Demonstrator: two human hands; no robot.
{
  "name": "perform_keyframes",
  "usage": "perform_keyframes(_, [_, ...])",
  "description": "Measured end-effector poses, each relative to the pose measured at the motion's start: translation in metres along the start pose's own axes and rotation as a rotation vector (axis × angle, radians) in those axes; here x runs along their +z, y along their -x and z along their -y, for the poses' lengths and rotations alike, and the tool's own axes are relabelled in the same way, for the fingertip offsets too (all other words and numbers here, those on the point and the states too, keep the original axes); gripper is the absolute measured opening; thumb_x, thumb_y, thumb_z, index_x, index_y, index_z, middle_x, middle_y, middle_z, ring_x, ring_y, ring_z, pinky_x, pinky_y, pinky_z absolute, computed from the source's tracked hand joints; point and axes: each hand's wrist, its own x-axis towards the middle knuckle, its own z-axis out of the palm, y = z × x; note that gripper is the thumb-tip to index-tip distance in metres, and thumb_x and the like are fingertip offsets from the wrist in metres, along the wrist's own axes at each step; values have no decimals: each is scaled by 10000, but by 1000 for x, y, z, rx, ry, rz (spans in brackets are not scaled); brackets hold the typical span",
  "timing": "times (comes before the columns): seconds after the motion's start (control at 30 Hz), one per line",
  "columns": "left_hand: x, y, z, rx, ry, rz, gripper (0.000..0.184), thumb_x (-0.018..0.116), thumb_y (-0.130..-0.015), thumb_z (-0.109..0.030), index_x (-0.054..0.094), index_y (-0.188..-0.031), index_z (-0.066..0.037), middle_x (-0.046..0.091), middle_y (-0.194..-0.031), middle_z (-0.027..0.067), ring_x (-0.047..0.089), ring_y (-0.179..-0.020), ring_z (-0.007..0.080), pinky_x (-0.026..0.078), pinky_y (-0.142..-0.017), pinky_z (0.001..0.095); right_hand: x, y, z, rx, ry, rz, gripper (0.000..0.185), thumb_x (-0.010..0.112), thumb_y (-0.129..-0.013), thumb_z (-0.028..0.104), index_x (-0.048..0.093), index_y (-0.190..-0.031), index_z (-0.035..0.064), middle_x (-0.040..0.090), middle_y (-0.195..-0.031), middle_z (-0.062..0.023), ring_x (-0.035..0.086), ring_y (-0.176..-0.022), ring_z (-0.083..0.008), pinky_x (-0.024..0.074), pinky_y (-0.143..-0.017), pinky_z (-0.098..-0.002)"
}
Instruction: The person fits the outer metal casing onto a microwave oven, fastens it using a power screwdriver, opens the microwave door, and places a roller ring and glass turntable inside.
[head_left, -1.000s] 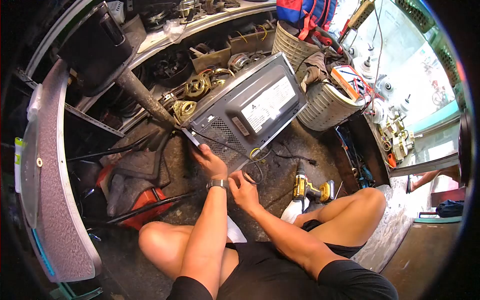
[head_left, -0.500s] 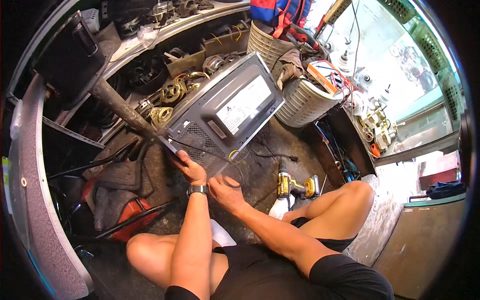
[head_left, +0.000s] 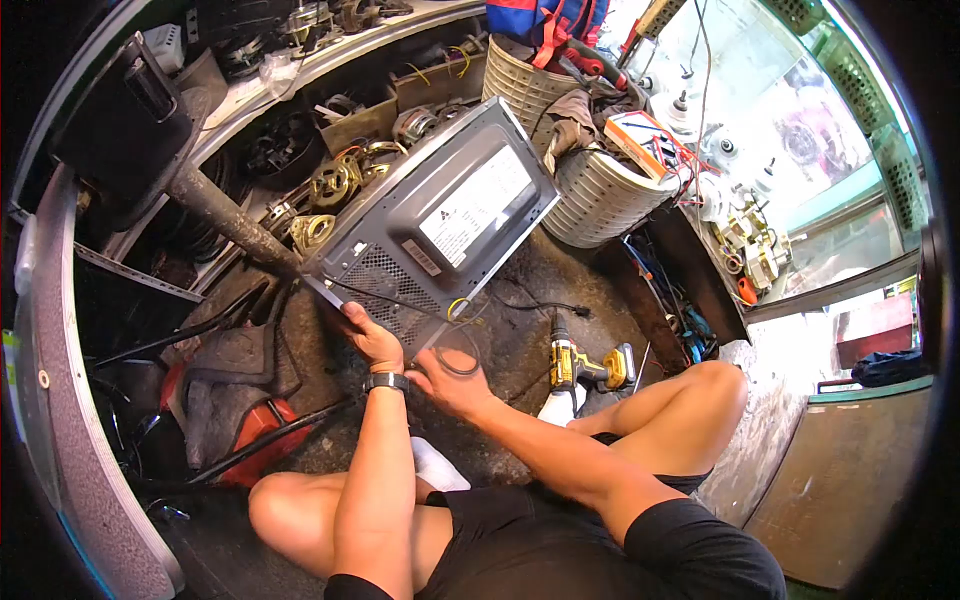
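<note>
A grey microwave oven (head_left: 440, 220) is tilted in front of me, its back panel with a white label and vent holes turned my way. At its lower left corner my left hand (head_left: 372, 338) is closed on the casing, thumb along the edge. Close by, my right hand (head_left: 455, 383) is at the bottom edge; its fingertips are blurred and partly hidden, so their grip is unclear. The black power cord (head_left: 390, 298) runs across the vents and loops over my right hand. Its plug (head_left: 582, 312) lies on the floor.
A yellow-and-black cordless drill (head_left: 585, 368) stands by my right foot. White ribbed baskets (head_left: 612, 205) stand behind, one topped by an orange box (head_left: 640, 140). Left are a metal post (head_left: 225, 210) and red-and-black item (head_left: 262, 440). Shelves of motor parts (head_left: 335, 182) line the back.
The view has shifted slightly, moving the scene a little left. My right hand has slid slightly right along the microwave oven's lower edge and spread more. My left hand keeps its hold.
</note>
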Motion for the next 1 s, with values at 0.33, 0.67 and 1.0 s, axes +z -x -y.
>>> perform_keyframes(0.33, [4,3,-3,40,-49,-85,826,401,-1065,-581,281,-1544,80,353,-1590,229,399,-1423,300,294,-1189,383,-92,121,-224,538,700,514,293,612,-895,181,585,-1140,22,626,-1266,-260,639,-1176,-423,534,-920,-550])
perform_keyframes(0.67, [0,0,13,41,-157,-116,900,402,-1046,-617,232,-1552,107,273,-1615,296,320,-1477,367,244,-1218,423,-88,147,-251,592,495,508,268,566,-943,213,509,-1158,65,669,-1109,-257,672,-1045,-435,548,-872,-526])
perform_keyframes(1.0, [1,1,-4,96,-162,-116,814,430,-1056,-568,334,-1515,97,361,-1563,297,381,-1422,395,281,-1186,440,-240,66,-10,288,230,710,466,743,-788,267,580,-1184,80,718,-972,-212,702,-895,-437,545,-767,-540])
